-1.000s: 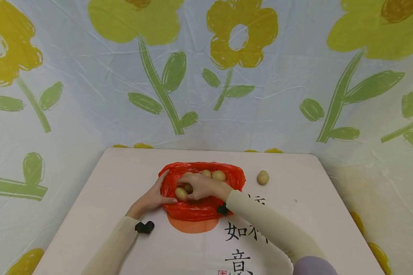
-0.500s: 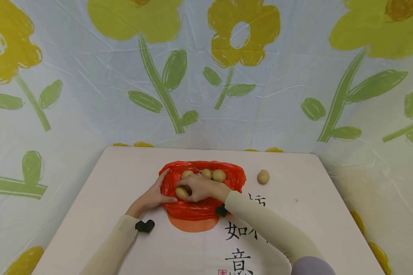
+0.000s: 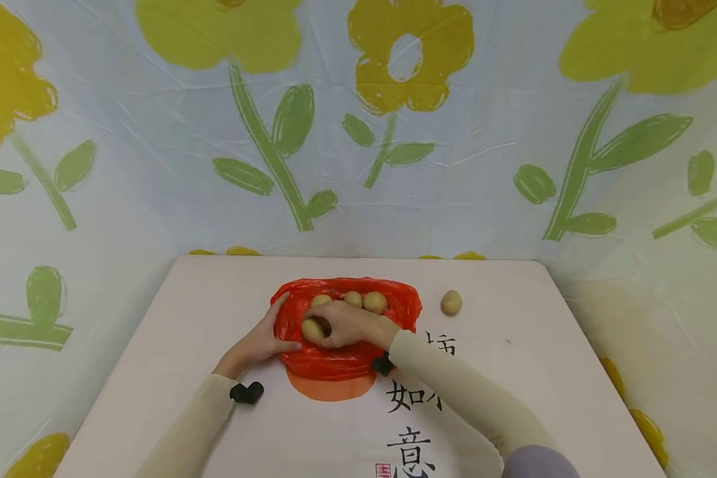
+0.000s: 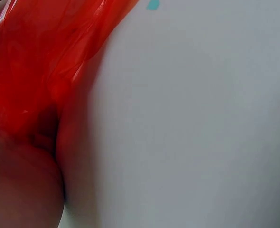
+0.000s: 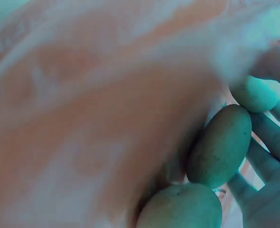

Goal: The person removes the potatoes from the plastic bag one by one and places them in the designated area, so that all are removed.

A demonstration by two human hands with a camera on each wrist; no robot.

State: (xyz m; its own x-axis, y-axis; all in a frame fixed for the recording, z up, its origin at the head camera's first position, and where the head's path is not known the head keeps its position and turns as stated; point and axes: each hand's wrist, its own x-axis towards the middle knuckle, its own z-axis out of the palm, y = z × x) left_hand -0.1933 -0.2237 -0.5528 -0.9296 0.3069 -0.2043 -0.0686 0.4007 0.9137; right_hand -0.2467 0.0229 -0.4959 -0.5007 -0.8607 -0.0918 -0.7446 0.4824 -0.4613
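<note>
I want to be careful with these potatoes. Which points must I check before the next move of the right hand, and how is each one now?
1. Red bag mouth spread: ok, potatoes show inside.
2. Left hand at the bag: ok, it touches the left edge.
3. Right hand on a potato: ok, its fingers curl over it.
4. Grip firm: cannot tell, pressure does not show.
5. All potatoes in the bag: not ok, a loose potato lies on the table, to the right.
</note>
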